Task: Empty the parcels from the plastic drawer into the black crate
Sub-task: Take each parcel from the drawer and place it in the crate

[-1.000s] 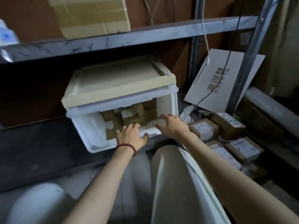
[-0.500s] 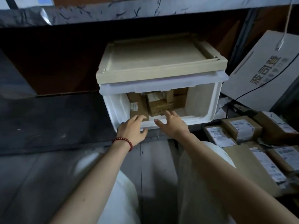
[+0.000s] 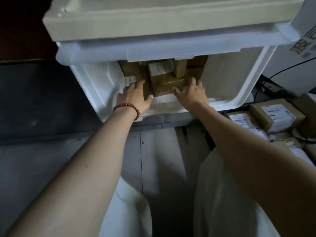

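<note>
The white plastic drawer (image 3: 95,86) sits open right in front of me under a beige lid (image 3: 153,19). Several brown parcels lie at its back, among them a taped parcel (image 3: 164,82) and a labelled parcel (image 3: 131,71) to its left. My left hand (image 3: 135,98), with a red bead bracelet, lies flat on the labelled parcel, its thumb by the taped one. Fingers spread, my right hand (image 3: 191,93) touches the taped parcel's right front corner. Neither hand has lifted anything. The black crate is out of view.
More labelled parcels (image 3: 277,117) are piled on the floor at the right. A printed white cardboard sheet (image 3: 304,40) leans behind them with a black cable (image 3: 282,71) across it. A dark shelf board (image 3: 34,100) runs to the left. My knees in white trousers fill the bottom.
I have leaned in close, so the drawer fills the view. Both hands have gone from its front lip deeper inside, onto the parcels.
</note>
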{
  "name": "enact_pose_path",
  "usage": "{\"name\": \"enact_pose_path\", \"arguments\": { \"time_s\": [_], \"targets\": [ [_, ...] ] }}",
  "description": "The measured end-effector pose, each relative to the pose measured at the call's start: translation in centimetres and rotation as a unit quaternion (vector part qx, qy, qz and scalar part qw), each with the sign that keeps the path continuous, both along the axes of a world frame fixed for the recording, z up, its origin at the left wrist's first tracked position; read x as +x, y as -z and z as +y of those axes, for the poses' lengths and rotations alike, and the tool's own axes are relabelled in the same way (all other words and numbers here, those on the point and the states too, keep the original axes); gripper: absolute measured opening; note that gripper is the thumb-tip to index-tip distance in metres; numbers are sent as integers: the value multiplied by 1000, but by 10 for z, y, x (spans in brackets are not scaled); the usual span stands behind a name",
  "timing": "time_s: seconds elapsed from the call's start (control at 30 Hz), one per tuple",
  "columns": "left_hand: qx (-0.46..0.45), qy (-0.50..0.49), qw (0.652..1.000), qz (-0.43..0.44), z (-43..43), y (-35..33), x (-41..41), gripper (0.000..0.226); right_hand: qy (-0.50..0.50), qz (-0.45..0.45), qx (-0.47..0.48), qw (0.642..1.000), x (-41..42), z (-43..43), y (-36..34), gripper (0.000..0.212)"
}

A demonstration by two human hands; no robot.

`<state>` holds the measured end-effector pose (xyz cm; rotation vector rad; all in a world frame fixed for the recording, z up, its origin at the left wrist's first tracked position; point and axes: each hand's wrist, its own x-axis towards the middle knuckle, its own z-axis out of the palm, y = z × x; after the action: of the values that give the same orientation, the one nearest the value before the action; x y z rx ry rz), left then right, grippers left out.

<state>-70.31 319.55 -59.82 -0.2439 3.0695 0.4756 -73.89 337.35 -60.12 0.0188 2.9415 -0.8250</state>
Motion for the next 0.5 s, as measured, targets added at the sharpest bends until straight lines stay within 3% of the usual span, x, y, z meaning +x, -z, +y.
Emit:
{"name": "enact_pose_path", "arguments": {
  "time_s": [0.17,0.4,0.5],
  "targets": [
    [106,-13,994,10,22,19,-43,64,40,18,-86,995,-37,3,32,88],
    [206,-44,977,27,45,39,-102,59,66,9,-200,978,-84,15,60,79],
    [250,-57,965,48,45,50,-123,60,78,25,-193,978,-100,23,66,77]
  ]
}}
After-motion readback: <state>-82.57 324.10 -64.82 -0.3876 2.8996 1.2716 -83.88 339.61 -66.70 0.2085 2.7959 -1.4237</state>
